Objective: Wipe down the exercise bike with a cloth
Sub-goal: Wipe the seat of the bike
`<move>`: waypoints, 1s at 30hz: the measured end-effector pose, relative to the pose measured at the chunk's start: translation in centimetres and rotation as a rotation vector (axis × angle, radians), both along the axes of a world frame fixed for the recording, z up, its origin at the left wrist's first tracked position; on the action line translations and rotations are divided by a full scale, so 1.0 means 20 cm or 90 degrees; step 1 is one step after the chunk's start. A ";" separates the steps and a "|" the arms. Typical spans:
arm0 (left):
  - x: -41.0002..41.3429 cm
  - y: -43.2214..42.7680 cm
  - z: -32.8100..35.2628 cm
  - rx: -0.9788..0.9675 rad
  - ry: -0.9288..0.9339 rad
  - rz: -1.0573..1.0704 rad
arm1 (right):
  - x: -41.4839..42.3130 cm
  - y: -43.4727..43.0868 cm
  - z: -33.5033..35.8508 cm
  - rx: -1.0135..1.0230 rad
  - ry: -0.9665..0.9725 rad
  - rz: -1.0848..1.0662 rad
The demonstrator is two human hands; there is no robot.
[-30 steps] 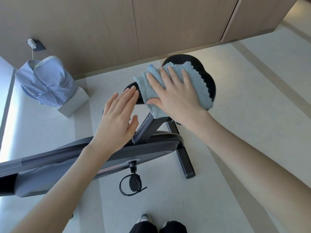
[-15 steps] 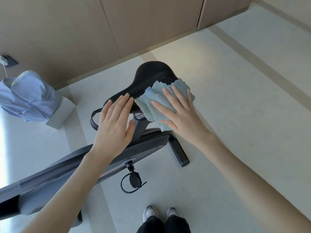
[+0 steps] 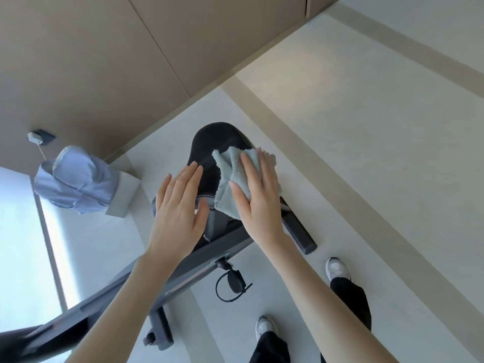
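Note:
The exercise bike's black saddle (image 3: 213, 144) is in the middle of the view, above its dark grey frame (image 3: 183, 276). A light blue fluffy cloth (image 3: 230, 176) lies on the saddle's right side. My right hand (image 3: 258, 197) presses flat on the cloth with fingers spread. My left hand (image 3: 178, 210) hovers flat over the saddle's narrow front end, fingers together, holding nothing; whether it touches the saddle is unclear. A black pedal with a strap (image 3: 234, 282) hangs below the frame.
A light blue shirt (image 3: 74, 179) is draped over a white box (image 3: 123, 196) on the floor at left. Brown cabinet panels (image 3: 104, 61) line the back. The bike's rear foot bar (image 3: 301, 235) juts right. My shoes (image 3: 337, 268) stand on the pale floor at lower right.
The view has tilted and shifted. My right hand has dragged the cloth from the saddle's top towards its near right side. My left hand stays by the saddle's front.

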State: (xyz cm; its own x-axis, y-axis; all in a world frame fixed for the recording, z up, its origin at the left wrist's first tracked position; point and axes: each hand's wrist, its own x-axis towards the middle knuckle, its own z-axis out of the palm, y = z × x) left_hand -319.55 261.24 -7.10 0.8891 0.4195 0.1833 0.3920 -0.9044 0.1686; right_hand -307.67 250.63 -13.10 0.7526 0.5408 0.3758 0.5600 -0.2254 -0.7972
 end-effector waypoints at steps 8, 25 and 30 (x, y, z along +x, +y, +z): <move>0.12 -0.14 -0.01 -0.034 0.075 0.110 | 0.40 0.08 0.11 -0.076 0.112 0.333; 0.21 -0.26 0.03 -0.136 0.079 0.276 | 0.43 0.01 0.13 -0.112 0.137 0.419; 0.21 -0.25 0.04 -0.131 0.051 0.280 | 0.57 0.24 0.12 -0.133 0.189 0.497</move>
State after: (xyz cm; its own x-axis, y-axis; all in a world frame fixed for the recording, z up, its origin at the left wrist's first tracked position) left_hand -315.25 256.20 -6.27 0.6269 0.7791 -0.0051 0.7489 -0.6007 0.2799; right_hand -296.23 255.35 -10.68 0.1879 0.9805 0.0569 0.3911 -0.0216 -0.9201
